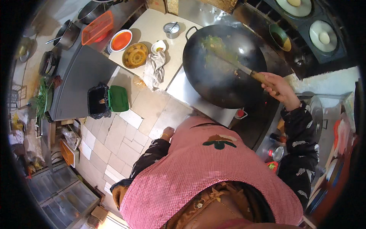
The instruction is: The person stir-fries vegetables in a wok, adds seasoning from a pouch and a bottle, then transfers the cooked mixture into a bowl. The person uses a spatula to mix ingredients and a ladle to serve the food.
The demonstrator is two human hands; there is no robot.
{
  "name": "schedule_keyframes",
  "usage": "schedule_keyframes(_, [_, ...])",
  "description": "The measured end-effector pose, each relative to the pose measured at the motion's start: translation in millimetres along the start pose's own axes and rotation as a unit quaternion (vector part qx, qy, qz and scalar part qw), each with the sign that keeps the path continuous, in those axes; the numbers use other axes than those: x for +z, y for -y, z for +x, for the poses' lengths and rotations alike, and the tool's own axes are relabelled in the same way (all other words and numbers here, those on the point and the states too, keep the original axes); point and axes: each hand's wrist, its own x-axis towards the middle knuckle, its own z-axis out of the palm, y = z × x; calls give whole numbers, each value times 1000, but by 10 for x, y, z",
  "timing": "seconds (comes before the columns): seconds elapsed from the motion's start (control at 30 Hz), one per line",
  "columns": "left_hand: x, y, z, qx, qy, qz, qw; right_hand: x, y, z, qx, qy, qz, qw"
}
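Observation:
My right hand point(281, 90) is wrapped round the wooden handle of a wok spatula point(244, 70). The spatula's metal shaft reaches into a large black wok point(225, 95) on the stove, and its blade is hard to see through the steam. Green and pale chopped food point(214, 46) lies against the far left side of the wok, with small bits scattered lower down. Beside my apron, well away from the wok, my left hand point(167, 133) hangs with its fingers curled in and nothing visible in them.
Left of the wok, a counter point(150, 23) carries a grey cloth point(154, 70), a brown patterned bowl point(135, 55), a white bowl of red-orange contents point(121, 40) and a metal cup point(171, 30). A green-lidded bin point(118, 99) stands on the tiled floor. A red-capped bottle point(240, 113) is near the stove's front edge.

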Motion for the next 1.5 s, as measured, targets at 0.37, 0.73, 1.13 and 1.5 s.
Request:
schedule_keyframes(0.37, [-71,-59,-221,39,46,19,998,1186,-2126,-420,94,175,708,678])
schedule_keyframes(0.73, [-724,392,249,272,232,288,888,2068,-2793,-754,-83,-3,367,927])
schedule_keyframes(1.13, [-488,-1059,832,306,383,380,784,2760,-3561,-1137,-371,-79,394,837])
schedule_keyframes(1.5, [1188,-1911,-1095,158,579,398,694,4406,-4825,-3727,-312,-382,330,805])
